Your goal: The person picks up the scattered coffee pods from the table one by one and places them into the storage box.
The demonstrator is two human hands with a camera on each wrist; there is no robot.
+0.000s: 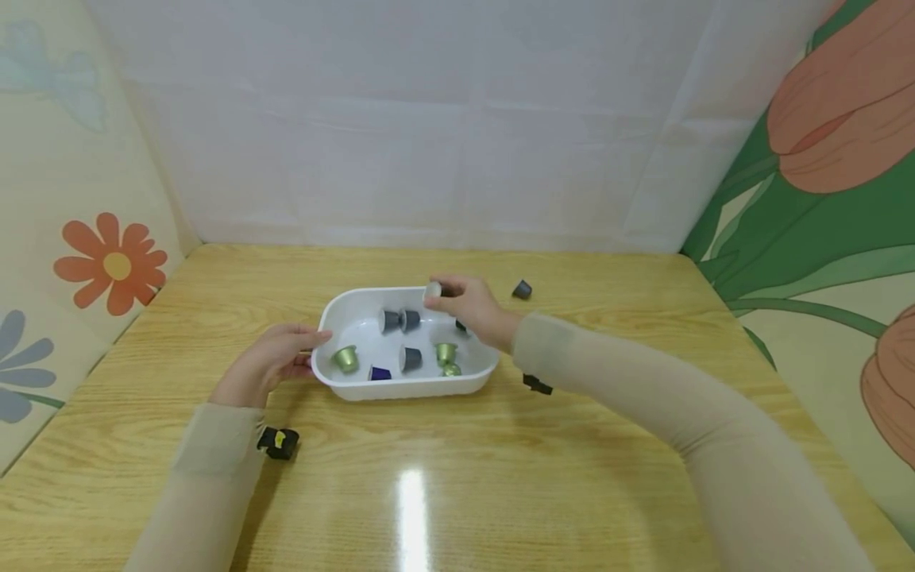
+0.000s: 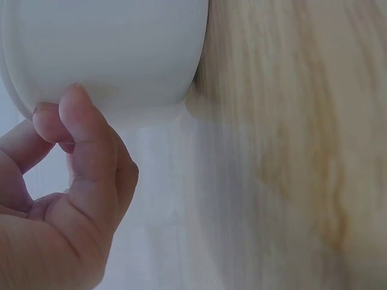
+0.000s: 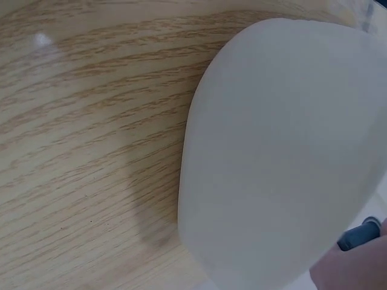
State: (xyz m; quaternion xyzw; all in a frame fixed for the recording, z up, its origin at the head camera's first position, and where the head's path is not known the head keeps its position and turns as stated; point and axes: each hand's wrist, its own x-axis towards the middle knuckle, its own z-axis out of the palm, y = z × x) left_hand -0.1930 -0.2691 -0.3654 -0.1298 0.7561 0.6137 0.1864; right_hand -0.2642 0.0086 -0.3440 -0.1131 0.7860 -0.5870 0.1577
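Note:
A white plastic basin [image 1: 407,388] sits on the wooden table with several coffee capsules inside. Grey capsules [image 1: 411,359] and green capsules [image 1: 346,359] lie in it, along with a purple capsule [image 1: 380,373] near the front wall. My left hand [image 1: 275,357] grips the basin's left end, thumb at the rim and fingers against the outer wall [image 2: 121,48]. Over the back rim, my right hand [image 1: 468,306] pinches a coffee capsule [image 1: 433,291], its pale lid facing left. Beneath that hand a dark capsule [image 1: 461,326] is partly hidden.
A dark capsule [image 1: 523,290] lies on the table [image 1: 608,318] behind and right of the basin. A white sheet [image 1: 429,143] hangs at the back edge. Flower-patterned panels [image 1: 836,238] stand at both sides.

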